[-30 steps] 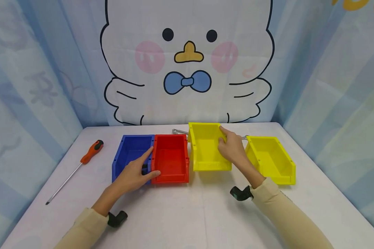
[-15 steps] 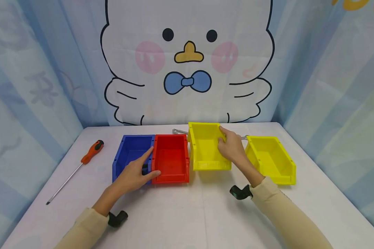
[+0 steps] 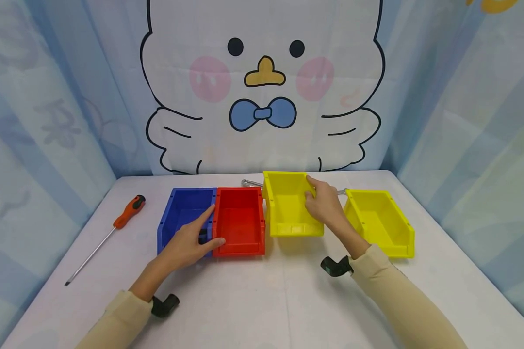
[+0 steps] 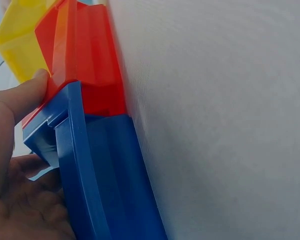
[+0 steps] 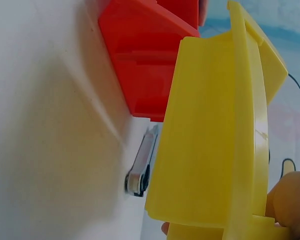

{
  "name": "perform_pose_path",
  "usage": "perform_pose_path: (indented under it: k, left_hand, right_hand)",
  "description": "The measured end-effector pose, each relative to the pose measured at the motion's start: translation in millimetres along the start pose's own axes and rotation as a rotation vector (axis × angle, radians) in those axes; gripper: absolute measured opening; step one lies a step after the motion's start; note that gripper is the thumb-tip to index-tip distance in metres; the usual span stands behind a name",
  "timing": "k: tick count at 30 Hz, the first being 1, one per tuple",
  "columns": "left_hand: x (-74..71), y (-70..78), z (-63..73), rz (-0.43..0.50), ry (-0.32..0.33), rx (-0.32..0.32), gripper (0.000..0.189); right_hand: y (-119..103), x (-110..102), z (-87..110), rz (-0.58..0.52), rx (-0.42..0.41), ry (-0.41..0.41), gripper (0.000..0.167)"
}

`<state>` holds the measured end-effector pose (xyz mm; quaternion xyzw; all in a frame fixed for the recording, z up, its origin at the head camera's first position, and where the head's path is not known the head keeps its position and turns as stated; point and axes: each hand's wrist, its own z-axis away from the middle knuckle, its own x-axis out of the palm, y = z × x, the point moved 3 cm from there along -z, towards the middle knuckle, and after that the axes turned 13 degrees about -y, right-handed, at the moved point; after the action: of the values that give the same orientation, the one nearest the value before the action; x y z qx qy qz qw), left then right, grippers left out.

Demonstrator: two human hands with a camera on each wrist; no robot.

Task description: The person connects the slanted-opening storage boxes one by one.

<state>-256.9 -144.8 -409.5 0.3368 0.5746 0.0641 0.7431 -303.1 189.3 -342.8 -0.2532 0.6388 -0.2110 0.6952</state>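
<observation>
My left hand (image 3: 188, 245) reaches over the blue bin (image 3: 174, 213), its thumb across the adjoining walls onto the red bin (image 3: 240, 223) and its index finger along their shared rim. Its other fingers dip into the blue bin, partly hidden. With the thumb inside, my right hand (image 3: 325, 202) grips the right wall of a yellow bin (image 3: 290, 206). That bin hangs raised above the table beside the red bin, and in the right wrist view shadow falls under the yellow bin (image 5: 205, 135).
Another yellow bin (image 3: 382, 220) stands right of my right hand. A long metal tool (image 3: 252, 183) lies behind the raised bin, mostly hidden, its other end showing at the right. An orange-handled screwdriver (image 3: 128, 213) lies at the left. Patterned cloth (image 3: 262, 145) walls the back and sides.
Almost nothing moves; the raised yellow bin's front edge shifts up very slightly in my right hand. The left hand stays in place on the blue and red bins.
</observation>
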Motion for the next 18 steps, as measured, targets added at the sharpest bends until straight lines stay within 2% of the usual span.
perform_pose_path:
  k: [7,18]
  left_hand:
    - [0.0,-0.6,-0.2,0.001,-0.001,-0.005,0.096]
    - [0.2,-1.0,-0.7,-0.002,0.004,0.0,0.097]
  right_hand:
    - [-4.2,2.1,2.7,0.006,-0.016,0.008,0.055]
    - [-2.5,14.6,5.3,0.073,-0.065,0.078,0.055]
